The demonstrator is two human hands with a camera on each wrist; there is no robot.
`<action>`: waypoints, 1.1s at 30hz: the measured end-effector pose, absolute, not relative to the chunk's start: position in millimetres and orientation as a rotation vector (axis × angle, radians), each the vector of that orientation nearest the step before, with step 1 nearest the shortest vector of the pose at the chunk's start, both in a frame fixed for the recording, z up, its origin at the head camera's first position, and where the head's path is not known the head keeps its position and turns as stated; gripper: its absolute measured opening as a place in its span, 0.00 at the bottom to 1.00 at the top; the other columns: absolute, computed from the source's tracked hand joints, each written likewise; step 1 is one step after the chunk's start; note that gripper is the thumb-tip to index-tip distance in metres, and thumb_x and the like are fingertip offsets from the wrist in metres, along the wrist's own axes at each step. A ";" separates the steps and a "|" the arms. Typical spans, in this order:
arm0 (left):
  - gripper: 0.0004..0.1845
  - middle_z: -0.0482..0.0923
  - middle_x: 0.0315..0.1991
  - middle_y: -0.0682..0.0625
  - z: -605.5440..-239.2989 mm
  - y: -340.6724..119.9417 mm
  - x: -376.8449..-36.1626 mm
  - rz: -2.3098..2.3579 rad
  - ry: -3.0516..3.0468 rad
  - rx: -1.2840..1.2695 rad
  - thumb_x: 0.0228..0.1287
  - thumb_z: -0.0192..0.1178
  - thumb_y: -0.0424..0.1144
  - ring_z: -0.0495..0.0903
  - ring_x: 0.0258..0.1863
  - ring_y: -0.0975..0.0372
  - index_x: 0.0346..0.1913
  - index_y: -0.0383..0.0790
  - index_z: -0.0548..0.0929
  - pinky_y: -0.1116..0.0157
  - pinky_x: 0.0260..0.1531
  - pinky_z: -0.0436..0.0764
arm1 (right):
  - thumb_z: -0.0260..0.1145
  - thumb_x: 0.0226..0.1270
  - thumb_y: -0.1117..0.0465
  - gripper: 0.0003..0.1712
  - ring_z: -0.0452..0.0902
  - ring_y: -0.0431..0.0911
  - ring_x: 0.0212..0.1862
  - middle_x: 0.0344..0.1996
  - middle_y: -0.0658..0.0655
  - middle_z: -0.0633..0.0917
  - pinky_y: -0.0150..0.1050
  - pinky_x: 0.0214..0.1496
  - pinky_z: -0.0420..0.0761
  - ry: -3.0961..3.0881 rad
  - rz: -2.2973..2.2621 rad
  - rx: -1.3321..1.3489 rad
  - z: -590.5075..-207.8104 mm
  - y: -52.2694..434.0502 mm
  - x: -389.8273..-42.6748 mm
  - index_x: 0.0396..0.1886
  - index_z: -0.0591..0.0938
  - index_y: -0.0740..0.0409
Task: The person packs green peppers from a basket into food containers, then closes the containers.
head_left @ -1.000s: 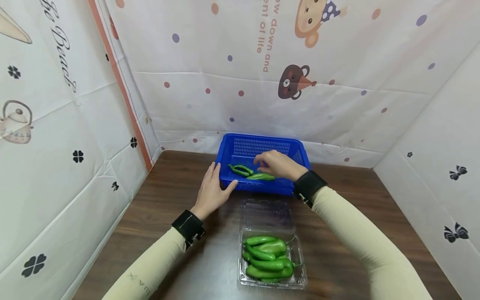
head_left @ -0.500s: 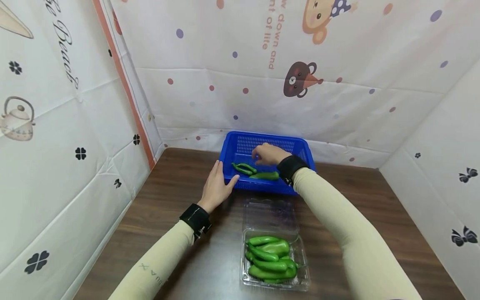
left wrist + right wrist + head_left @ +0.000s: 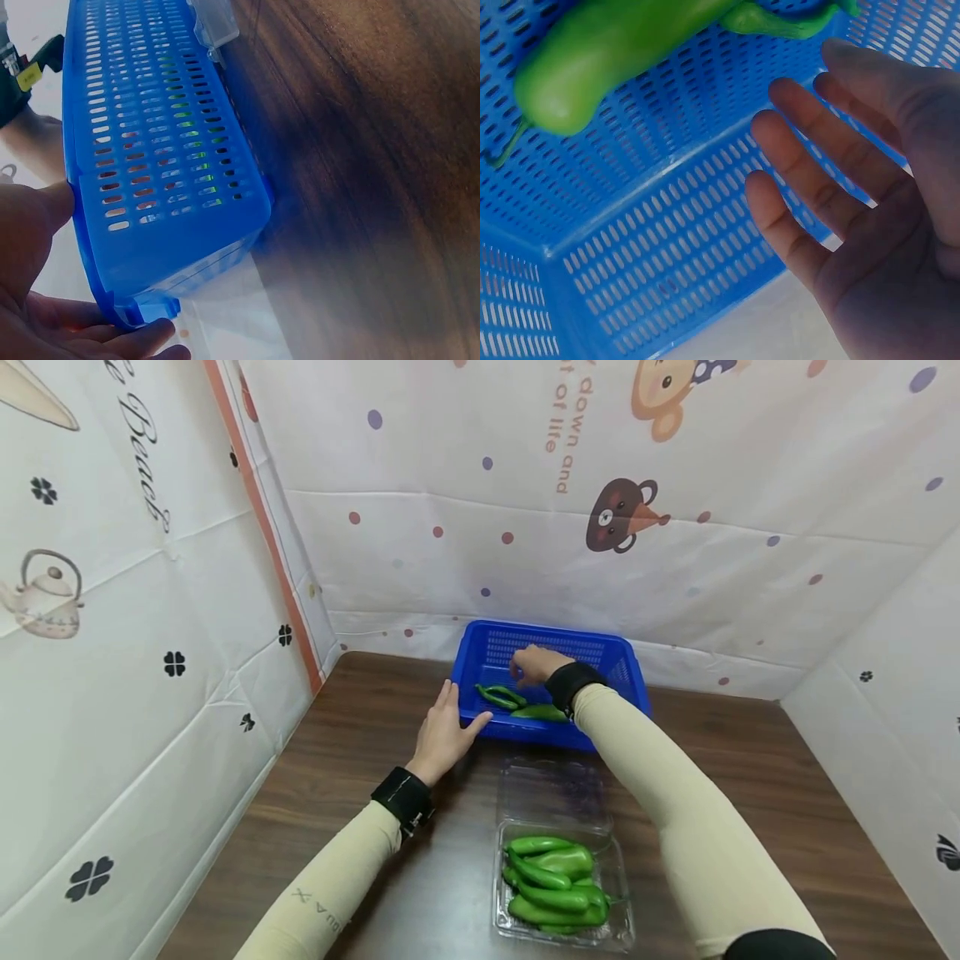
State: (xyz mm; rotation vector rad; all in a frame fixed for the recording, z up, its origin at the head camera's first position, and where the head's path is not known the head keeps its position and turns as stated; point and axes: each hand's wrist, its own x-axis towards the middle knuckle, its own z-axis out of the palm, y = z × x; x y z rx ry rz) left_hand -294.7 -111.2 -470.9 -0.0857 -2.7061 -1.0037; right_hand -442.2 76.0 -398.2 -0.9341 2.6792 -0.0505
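Note:
A blue plastic basket point(image 3: 558, 735) with slotted walls stands at the back of the table. My left hand point(image 3: 441, 735) rests at its near left corner, fingers along the left side and thumb at the front rim; the left wrist view shows the thumb point(image 3: 56, 202) against the rim. My right hand point(image 3: 536, 667) hovers inside the basket, holding nothing, its fingers point(image 3: 799, 161) loosely bent. Close by lie a plump green pepper point(image 3: 592, 67) and slimmer green peppers point(image 3: 501, 697); the right forearm overlaps the plump one's end in the head view.
Nearer on the wooden table point(image 3: 322, 785), a clear plastic clamshell box point(image 3: 618, 927) lies with its lid point(image 3: 551, 789) folded back toward the basket. Several green peppers point(image 3: 555, 893) fill it. Printed cloth walls point(image 3: 420, 577) enclose the back and sides.
My right hand has moved left and slightly back inside the basket, away from the plump pepper. The left hand keeps its place at the corner. The head view has shifted a little.

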 end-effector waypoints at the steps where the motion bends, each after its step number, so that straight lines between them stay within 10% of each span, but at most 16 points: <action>1: 0.48 0.56 0.78 0.32 -470.7 -110.2 -294.5 -1.012 -2.705 -0.087 0.71 0.62 0.60 0.73 0.68 0.40 0.77 0.26 0.61 0.45 0.63 0.75 | 0.70 0.71 0.63 0.14 0.81 0.54 0.53 0.51 0.61 0.85 0.50 0.56 0.82 2.676 -0.056 -0.931 -398.9 75.7 -442.7 0.54 0.87 0.61; 11: 0.48 0.57 0.78 0.33 -473.2 -108.3 -288.8 -1.015 -2.692 -0.065 0.70 0.63 0.61 0.71 0.69 0.42 0.77 0.27 0.62 0.46 0.63 0.75 | 0.70 0.72 0.61 0.09 0.83 0.47 0.43 0.42 0.54 0.88 0.44 0.49 0.85 2.617 0.034 -0.883 -433.4 63.7 -462.9 0.48 0.89 0.57; 21: 0.47 0.57 0.79 0.34 -472.2 -106.3 -292.2 -0.963 -2.701 -0.093 0.71 0.62 0.61 0.71 0.70 0.41 0.77 0.28 0.62 0.45 0.64 0.75 | 0.70 0.71 0.64 0.16 0.57 0.40 0.20 0.16 0.46 0.64 0.37 0.24 0.61 2.581 0.013 -0.909 -442.9 67.0 -469.6 0.23 0.77 0.54; 33: 0.47 0.55 0.79 0.35 -469.5 -110.4 -293.3 -0.963 -2.730 -0.065 0.71 0.62 0.61 0.69 0.71 0.41 0.78 0.29 0.61 0.45 0.65 0.74 | 0.69 0.73 0.64 0.07 0.85 0.48 0.41 0.43 0.57 0.89 0.45 0.46 0.86 2.625 -0.052 -0.903 -434.0 66.6 -456.9 0.46 0.90 0.57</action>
